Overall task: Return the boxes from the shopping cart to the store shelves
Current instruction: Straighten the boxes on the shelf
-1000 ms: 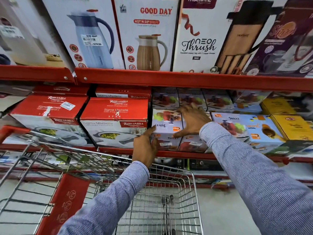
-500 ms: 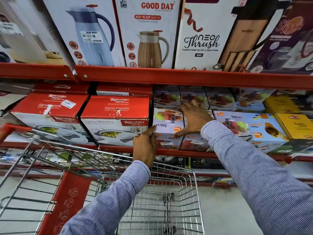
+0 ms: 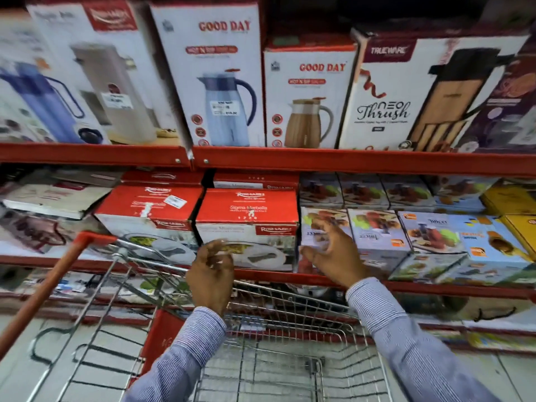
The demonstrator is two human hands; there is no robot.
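Two juicer boxes (image 3: 374, 236) stand side by side on the middle red shelf (image 3: 435, 287), right of a red and white Rishabh box (image 3: 246, 224). My right hand (image 3: 333, 253) hovers in front of the left juicer box (image 3: 322, 219), fingers spread, holding nothing. My left hand (image 3: 213, 274) is raised in front of the Rishabh box, above the wire shopping cart (image 3: 275, 358), fingers loosely curled and empty. The part of the cart's basket that shows holds no box.
Tall jug boxes (image 3: 214, 79) fill the upper shelf. More juicer boxes (image 3: 435, 236) and yellow boxes (image 3: 510, 198) lie to the right. The cart's red handle (image 3: 46, 285) slants at the left. A lower shelf with goods runs behind the cart.
Both hands have come off the juicer box and drawn back from the shelf. The view has tilted up, showing more of the upper shelf.
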